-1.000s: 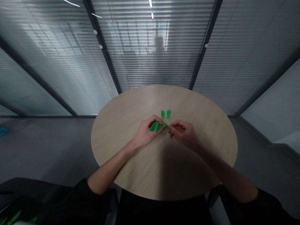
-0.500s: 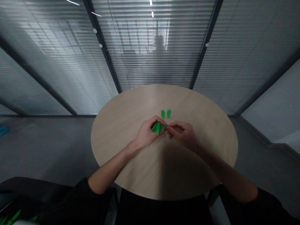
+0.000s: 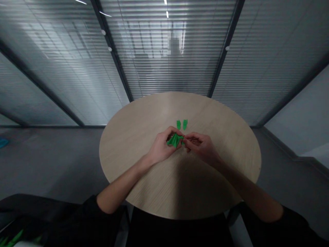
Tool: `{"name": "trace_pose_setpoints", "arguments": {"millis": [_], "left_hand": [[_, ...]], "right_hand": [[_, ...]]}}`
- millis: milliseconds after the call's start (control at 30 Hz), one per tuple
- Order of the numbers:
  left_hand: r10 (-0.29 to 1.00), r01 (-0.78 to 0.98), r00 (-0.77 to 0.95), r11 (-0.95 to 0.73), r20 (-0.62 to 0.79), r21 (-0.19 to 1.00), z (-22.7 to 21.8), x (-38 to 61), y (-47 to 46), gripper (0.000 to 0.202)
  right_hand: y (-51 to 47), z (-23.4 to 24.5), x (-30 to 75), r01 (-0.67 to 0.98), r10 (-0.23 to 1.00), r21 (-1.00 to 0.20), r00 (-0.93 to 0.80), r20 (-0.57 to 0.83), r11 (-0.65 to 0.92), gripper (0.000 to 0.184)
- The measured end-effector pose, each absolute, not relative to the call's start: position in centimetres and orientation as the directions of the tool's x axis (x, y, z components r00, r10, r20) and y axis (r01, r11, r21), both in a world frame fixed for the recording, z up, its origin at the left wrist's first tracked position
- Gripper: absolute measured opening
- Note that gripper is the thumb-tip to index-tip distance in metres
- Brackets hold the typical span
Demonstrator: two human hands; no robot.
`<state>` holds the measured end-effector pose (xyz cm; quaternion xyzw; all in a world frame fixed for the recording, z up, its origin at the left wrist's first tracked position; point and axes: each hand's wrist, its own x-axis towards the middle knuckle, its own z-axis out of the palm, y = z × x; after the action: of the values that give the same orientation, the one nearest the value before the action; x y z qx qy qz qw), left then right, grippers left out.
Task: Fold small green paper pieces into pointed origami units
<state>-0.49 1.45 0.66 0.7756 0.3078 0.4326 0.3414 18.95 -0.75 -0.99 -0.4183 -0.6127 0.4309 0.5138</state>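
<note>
A pleated piece of green origami paper sits between my hands, just above the round wooden table. My left hand grips its fanned body with the fingers curled over it. My right hand pinches its right end, and the fingertips hide that tip. Two small green paper pieces lie side by side on the tabletop, just beyond my fingers and apart from them.
Glass walls with slatted blinds rise behind the table, and a blurred figure shows through them. Dark cloth with some green bits lies at lower left. A small blue object lies on the grey floor at far left.
The green paper has shifted right and looks more tightly gathered. My hands have drawn closer together around it. The two small pieces on the table have not moved.
</note>
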Motion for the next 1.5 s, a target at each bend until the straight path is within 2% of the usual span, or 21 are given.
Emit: {"name": "trace_pose_setpoints", "arguments": {"millis": [133, 333, 833, 1167, 1367, 1500], "left_hand": [[0.754, 0.145, 0.462, -0.584, 0.467, 0.799, 0.69, -0.52, 1.44, 0.026], [0.73, 0.118, 0.484, -0.6, 0.482, 0.791, 0.62, -0.62, 1.49, 0.039], [0.721, 0.071, 0.52, -0.571, 0.458, 0.818, 0.29, -0.58, 1.71, 0.037], [0.726, 0.141, 0.477, -0.619, 0.495, 0.772, 0.29, -0.55, 1.86, 0.037], [0.731, 0.11, 0.476, -0.601, 0.489, 0.792, 0.29, -0.46, 1.82, 0.035], [0.715, 0.132, 0.504, -0.619, 0.485, 0.774, 0.25, -0.57, 1.83, 0.043]], "right_hand": [[-0.69, -1.09, 19.02, 0.104, 0.952, -0.951, -0.132, 0.278, 0.292, 0.034], [-0.79, -0.71, 19.13, 0.104, 0.948, -0.945, -0.115, 0.297, 0.309, 0.03], [-0.31, -0.89, 19.37, 0.022, 0.962, -0.981, -0.202, 0.184, 0.192, 0.038], [-0.71, -0.62, 19.28, 0.1, 0.959, -0.96, -0.133, 0.249, 0.263, 0.033], [-0.66, -0.89, 19.29, 0.081, 0.958, -0.96, -0.129, 0.257, 0.269, 0.032], [-0.44, -1.2, 19.36, 0.051, 0.958, -0.964, -0.141, 0.25, 0.26, 0.032]]}}
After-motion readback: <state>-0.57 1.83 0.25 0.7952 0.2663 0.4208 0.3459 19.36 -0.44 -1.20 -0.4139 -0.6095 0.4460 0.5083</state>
